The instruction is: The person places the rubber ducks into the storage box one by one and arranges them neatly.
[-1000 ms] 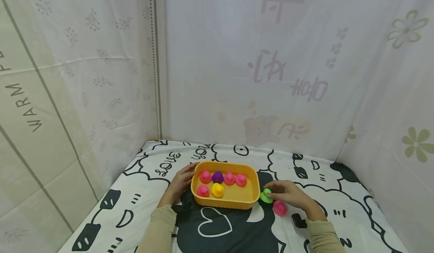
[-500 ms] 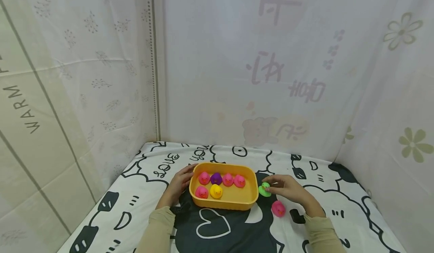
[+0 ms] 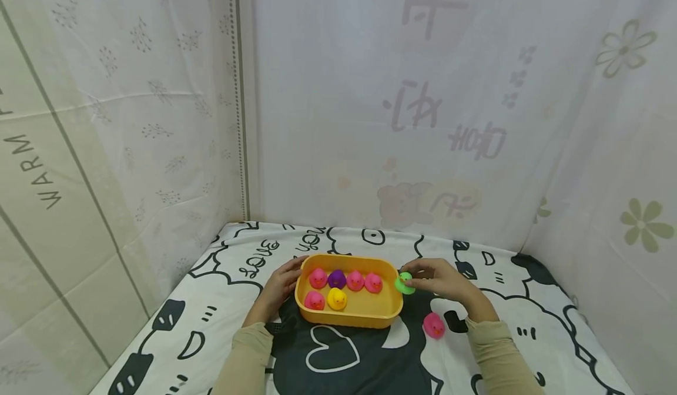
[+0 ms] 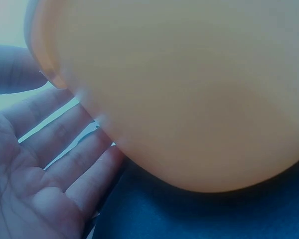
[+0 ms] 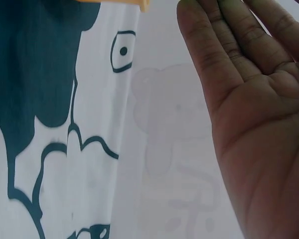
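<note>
In the head view my right hand (image 3: 441, 278) pinches a green rubber duck (image 3: 405, 283) between thumb and fingers, level with the right rim of a yellow plastic basin (image 3: 349, 318). The right wrist view shows that palm (image 5: 264, 114), but the duck is out of frame. My left hand (image 3: 280, 286) lies against the basin's left end. In the left wrist view its nearly straight fingers (image 4: 65, 129) touch the outer wall (image 4: 189, 124). Inside sit several pink ducks (image 3: 355, 281), a purple duck (image 3: 337, 278) and a yellow duck (image 3: 337, 299).
A single pink duck (image 3: 434, 325) sits on the cloth, below my right hand and right of the basin. A black-and-white patterned cloth (image 3: 317, 377) covers the surface. Pale printed curtains (image 3: 328, 89) hang behind and at both sides.
My right hand has lifted the green duck from the cloth beside the basin, up and left to the right rim. The left hand stays against the basin.
</note>
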`<state>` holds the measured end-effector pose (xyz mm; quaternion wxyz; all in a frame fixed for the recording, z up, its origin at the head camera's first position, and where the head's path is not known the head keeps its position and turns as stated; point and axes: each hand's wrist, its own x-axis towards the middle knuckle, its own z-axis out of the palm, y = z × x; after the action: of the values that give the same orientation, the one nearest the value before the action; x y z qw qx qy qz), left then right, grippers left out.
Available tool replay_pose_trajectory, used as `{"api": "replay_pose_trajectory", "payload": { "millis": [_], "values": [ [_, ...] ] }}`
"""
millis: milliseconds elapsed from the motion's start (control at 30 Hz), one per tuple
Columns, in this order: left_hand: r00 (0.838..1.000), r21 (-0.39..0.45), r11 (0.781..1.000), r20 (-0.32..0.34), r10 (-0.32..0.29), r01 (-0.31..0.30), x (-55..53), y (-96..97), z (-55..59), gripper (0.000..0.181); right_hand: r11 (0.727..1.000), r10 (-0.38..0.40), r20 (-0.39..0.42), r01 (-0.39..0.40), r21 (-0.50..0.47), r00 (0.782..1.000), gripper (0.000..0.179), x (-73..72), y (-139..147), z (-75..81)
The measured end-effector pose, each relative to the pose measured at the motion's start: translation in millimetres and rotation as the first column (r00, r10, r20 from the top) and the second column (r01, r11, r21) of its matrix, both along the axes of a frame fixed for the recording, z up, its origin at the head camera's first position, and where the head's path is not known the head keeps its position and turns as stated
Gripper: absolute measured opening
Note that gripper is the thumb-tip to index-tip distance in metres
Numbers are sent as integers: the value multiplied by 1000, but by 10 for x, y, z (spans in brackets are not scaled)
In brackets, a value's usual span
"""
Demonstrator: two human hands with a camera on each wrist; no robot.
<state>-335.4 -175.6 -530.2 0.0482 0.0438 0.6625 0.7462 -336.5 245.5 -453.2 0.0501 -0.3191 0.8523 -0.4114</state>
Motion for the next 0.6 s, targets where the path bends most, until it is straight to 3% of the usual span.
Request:
{"api": "replay_pose_trajectory", "payload": {
  "millis": [233, 600],
  "values": [
    [1000, -2, 1000, -4, 2, -2, -13, -14, -38, 46, 995, 96, 5, -96, -7, 995, 32, -87, -176, -39],
    [1000, -5, 1000, -6, -3, 3, 9, 2, 3, 47, 973, 205, 25, -207, 106, 978, 25, -134, -618, 148]
  ]
}}
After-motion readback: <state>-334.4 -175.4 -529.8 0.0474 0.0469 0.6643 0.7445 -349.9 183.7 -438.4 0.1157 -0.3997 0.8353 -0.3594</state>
